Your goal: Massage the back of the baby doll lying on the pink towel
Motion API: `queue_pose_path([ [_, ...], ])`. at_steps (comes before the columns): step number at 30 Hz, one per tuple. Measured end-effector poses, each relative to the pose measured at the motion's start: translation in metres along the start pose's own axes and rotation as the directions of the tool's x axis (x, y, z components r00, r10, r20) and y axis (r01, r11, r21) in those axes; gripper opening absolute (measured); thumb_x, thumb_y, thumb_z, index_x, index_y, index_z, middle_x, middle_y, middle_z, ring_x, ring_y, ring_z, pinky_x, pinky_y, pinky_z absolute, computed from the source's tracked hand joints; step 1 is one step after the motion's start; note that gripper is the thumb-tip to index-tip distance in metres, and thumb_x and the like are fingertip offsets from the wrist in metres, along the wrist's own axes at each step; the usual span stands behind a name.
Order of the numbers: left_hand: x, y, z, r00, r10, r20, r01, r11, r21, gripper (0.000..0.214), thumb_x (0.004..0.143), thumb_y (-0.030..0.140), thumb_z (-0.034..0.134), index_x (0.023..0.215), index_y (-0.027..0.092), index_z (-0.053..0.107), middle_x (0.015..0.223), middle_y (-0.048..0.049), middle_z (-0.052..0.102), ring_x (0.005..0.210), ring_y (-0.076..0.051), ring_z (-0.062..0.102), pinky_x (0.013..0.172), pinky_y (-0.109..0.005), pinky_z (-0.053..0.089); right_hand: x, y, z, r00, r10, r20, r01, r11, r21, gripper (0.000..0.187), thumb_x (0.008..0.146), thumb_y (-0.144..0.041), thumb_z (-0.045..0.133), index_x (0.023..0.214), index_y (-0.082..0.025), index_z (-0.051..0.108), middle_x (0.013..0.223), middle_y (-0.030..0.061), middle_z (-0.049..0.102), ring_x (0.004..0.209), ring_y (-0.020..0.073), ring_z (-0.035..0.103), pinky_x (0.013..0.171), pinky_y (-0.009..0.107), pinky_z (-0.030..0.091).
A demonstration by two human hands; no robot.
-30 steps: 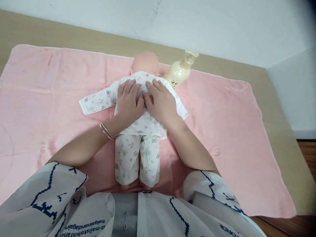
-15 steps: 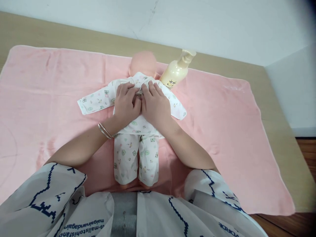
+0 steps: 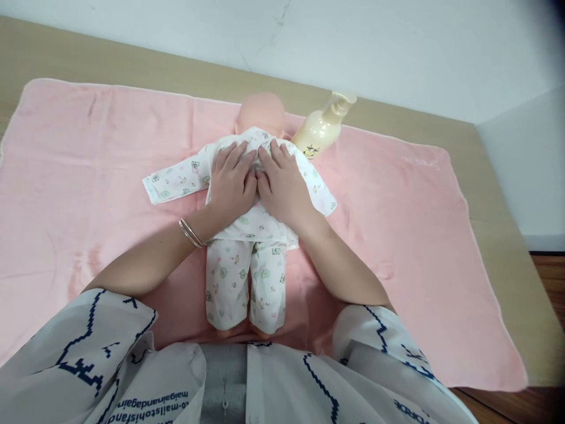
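A baby doll in white printed pyjamas lies face down on a pink towel, its head pointing away from me. My left hand rests flat on the left side of the doll's upper back, fingers stretched out. My right hand lies beside it on the right side of the back, fingers also flat. The two hands touch at the thumbs over the middle of the shirt. The doll's sleeves spread out to both sides and its trouser legs point toward me.
A cream pump bottle lies tilted on the towel just right of the doll's head. The towel covers a tan table set against a white wall. A wooden floor shows at the right edge. A silver bangle circles my left wrist.
My fingers curled and bunched the shirt near the collar half a second ago; now they lie flatter on the back again. The doll has stayed in place.
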State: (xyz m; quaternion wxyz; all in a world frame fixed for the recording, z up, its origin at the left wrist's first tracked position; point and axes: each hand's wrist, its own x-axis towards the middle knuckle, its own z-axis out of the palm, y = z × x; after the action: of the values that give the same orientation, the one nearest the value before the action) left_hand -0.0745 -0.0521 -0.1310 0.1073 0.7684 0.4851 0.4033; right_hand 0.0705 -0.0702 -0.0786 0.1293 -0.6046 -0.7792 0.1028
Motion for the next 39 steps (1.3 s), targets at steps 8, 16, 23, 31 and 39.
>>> queue_pose_path([
  [8, -0.007, 0.009, -0.003, 0.996, -0.074, -0.052, 0.074, 0.997, 0.001, 0.028, 0.098, 0.037, 0.045, 0.112, 0.021, 0.064, 0.125, -0.0115, 0.063, 0.127, -0.032, 0.054, 0.112, -0.054, 0.041, -0.026, -0.015, -0.007, 1.000, -0.010, -0.001, 0.009, 0.999, -0.047, 0.058, 0.098, -0.024, 0.036, 0.154, -0.012, 0.038, 0.164, 0.0175, 0.036, 0.154, 0.0396, 0.029, 0.120, 0.063, 0.036],
  [16, 0.001, 0.000, 0.005, 0.991, -0.136, -0.014, 0.136, 0.991, -0.006, 0.049, 0.096, 0.039, 0.048, 0.141, 0.021, 0.050, 0.156, -0.0122, 0.045, 0.150, -0.032, 0.033, 0.127, -0.055, 0.021, 0.009, 0.007, 0.000, 0.997, 0.018, -0.073, -0.015, 0.999, 0.044, 0.054, 0.098, -0.028, 0.036, 0.150, -0.020, 0.045, 0.166, 0.0111, 0.035, 0.156, 0.0351, 0.025, 0.124, 0.065, 0.024],
  [23, -0.003, 0.003, -0.001, 0.998, 0.019, -0.055, -0.017, 0.999, 0.031, 0.032, 0.095, 0.031, 0.047, 0.120, 0.020, 0.063, 0.125, -0.0113, 0.064, 0.124, -0.030, 0.057, 0.114, -0.053, 0.042, -0.003, -0.005, -0.002, 1.000, -0.006, -0.024, 0.007, 1.000, 0.012, 0.055, 0.096, -0.023, 0.034, 0.150, -0.014, 0.043, 0.165, 0.0146, 0.034, 0.156, 0.0360, 0.025, 0.123, 0.065, 0.027],
  [31, -0.005, 0.007, -0.002, 0.998, 0.016, -0.055, -0.015, 1.000, 0.024, 0.027, 0.094, 0.026, 0.045, 0.112, 0.020, 0.064, 0.122, -0.0106, 0.063, 0.123, -0.030, 0.056, 0.113, -0.053, 0.042, -0.018, -0.018, -0.009, 0.999, 0.032, 0.005, -0.032, 0.997, -0.065, 0.061, 0.093, -0.018, 0.039, 0.153, -0.006, 0.041, 0.164, 0.0187, 0.037, 0.153, 0.0402, 0.030, 0.121, 0.061, 0.035],
  [39, -0.001, 0.000, 0.004, 0.989, -0.112, -0.094, 0.113, 0.994, 0.006, 0.038, 0.095, 0.030, 0.047, 0.131, 0.022, 0.057, 0.145, -0.0110, 0.054, 0.139, -0.028, 0.047, 0.123, -0.051, 0.035, 0.007, 0.006, 0.000, 0.994, 0.022, -0.105, -0.019, 0.999, 0.031, 0.059, 0.092, -0.019, 0.036, 0.149, -0.018, 0.049, 0.164, 0.0080, 0.039, 0.154, 0.0313, 0.031, 0.125, 0.059, 0.027],
])
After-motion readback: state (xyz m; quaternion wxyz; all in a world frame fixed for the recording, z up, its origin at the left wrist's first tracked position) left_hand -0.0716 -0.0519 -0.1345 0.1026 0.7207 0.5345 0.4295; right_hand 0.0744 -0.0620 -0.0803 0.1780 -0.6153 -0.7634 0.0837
